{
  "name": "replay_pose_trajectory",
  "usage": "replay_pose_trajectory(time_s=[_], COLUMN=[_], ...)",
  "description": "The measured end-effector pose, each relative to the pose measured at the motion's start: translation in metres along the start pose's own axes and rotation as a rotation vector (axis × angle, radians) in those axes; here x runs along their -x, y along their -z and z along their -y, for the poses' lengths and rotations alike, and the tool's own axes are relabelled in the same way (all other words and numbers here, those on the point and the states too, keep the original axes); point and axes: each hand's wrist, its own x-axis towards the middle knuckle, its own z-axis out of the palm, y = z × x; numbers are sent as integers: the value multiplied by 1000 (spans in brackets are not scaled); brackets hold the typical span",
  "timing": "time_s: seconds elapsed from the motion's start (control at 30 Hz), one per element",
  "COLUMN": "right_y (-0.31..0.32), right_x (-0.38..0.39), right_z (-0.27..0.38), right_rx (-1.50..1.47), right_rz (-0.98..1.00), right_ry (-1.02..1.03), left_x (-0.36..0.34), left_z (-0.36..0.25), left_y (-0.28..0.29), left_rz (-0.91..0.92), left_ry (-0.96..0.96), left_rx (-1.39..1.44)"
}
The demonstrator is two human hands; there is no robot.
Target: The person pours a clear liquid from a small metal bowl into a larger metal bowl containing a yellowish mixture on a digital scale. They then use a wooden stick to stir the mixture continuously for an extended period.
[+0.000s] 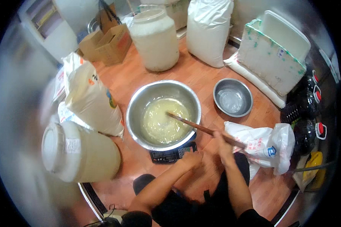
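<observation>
A wide steel basin [132, 128] holds a pale yellow, shiny liquid [165, 123]. It stands on a black digital scale [165, 157], whose near side shows below the rim. My right hand [224, 148] is closed round a long wooden stick [195, 125]. The stick slants down to the left, its far end dipping into the liquid. My left hand [192, 159] is loosely curled by the scale's near right corner, with nothing seen in it. Whether it touches the scale, I cannot tell.
A smaller metal bowl [236, 108] sits right of the basin. White sacks [91, 96] and a lidded plastic drum [85, 153] stand left. Behind are a plastic barrel [155, 45] and a full sack [207, 34]. Dark bottles [305, 134] and a printed bag [257, 143] lie right.
</observation>
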Motion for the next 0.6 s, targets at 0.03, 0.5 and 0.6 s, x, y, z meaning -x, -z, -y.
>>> replay_pose_trajectory(time_s=[0.03, 0.5, 0.6], right_y=[-16, -9, -2], right_x=[0, -15, -10], right_z=[-1, -34, -46], right_rx=[-1, 60, 60], right_rz=[58, 83, 119], right_ry=[43, 178, 188], left_x=[-6, -19, -14], left_z=[0, -5, -5], left_y=[-2, -2, -7], left_rz=[10, 7, -121], left_ry=[-12, -70, -67], left_rx=[3, -16, -56])
